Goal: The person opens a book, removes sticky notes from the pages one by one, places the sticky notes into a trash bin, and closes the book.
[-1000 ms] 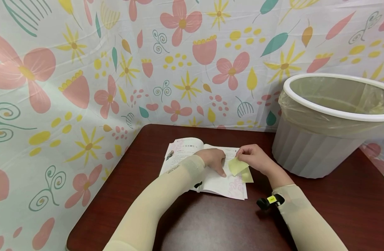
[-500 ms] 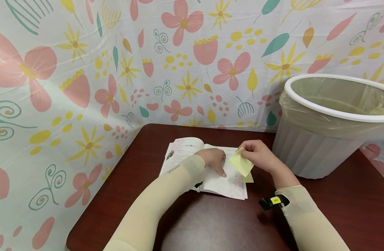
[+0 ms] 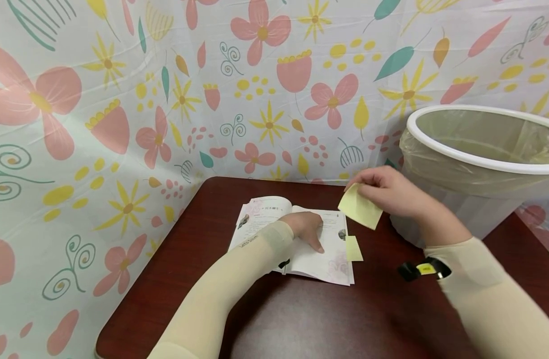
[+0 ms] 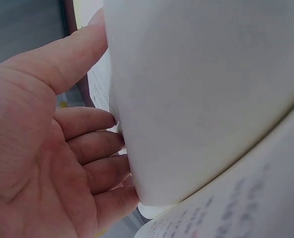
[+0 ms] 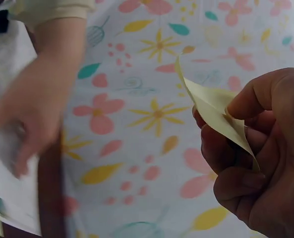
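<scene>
An open book (image 3: 325,267) lies on the table, with print and pink patterns on its pages. My left hand (image 3: 303,228) rests on the right-hand page; in the left wrist view its fingers (image 4: 94,148) reach along the page edge, loosely bent, gripping nothing. Above the book's upper right corner, my right hand (image 3: 388,192) pinches a yellow sticky note (image 3: 360,208) between thumb and fingers. The right wrist view shows that same note (image 5: 213,106) slightly curved. A second yellow sticky note (image 3: 353,248) sticks out from the right edge of the book.
A white ribbed trash bin (image 3: 429,214) with a clear liner stands at the right, close behind my right hand. The dark red table (image 3: 310,319) ends at the back against a flower-patterned curtain (image 3: 274,99).
My right hand has lifted the pinched sticky note off the book, up and to the right toward the bin. The second note now shows more fully. My left hand has stayed put.
</scene>
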A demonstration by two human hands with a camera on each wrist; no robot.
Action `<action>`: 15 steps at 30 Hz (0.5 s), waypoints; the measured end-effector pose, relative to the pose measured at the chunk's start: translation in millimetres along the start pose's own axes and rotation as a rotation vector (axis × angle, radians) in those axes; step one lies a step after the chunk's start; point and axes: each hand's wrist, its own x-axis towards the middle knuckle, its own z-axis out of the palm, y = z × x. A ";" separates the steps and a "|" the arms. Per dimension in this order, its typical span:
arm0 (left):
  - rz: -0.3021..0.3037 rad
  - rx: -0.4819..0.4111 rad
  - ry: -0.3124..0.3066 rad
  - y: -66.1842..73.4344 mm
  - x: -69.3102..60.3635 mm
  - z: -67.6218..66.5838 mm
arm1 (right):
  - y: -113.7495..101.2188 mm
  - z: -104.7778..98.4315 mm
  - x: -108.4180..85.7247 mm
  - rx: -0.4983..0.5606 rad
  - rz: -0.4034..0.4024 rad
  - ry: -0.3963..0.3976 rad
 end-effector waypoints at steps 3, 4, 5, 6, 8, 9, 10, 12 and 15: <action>-0.007 0.007 -0.001 0.5 -1.0 -0.4 | -17.4 -26.0 7.0 -0.095 -0.017 0.000; -0.007 0.010 0.000 0.9 -1.4 -0.5 | -23.4 -34.7 9.6 -0.119 -0.016 0.001; -0.006 0.013 0.000 1.1 -1.6 -0.5 | -29.6 -43.4 11.9 -0.146 -0.011 0.003; -0.006 0.016 0.000 1.3 -1.8 -0.6 | -35.6 -52.1 14.3 -0.168 -0.004 0.007; -0.011 0.016 -0.004 1.5 -1.8 -0.8 | -45.6 -70.1 18.9 -0.218 0.001 0.011; -0.014 0.011 -0.008 1.7 -1.6 -0.8 | -50.1 -78.9 21.1 -0.225 0.020 0.009; -0.017 0.008 -0.012 1.7 -1.5 -0.9 | -53.9 -87.8 23.4 -0.240 0.038 0.011; -0.019 0.004 -0.018 1.6 -1.0 -0.9 | -58.4 -106.4 28.7 -0.262 0.075 0.022; -0.013 0.005 -0.021 1.0 -0.1 -0.4 | -59.7 -135.4 37.7 -0.273 0.140 0.048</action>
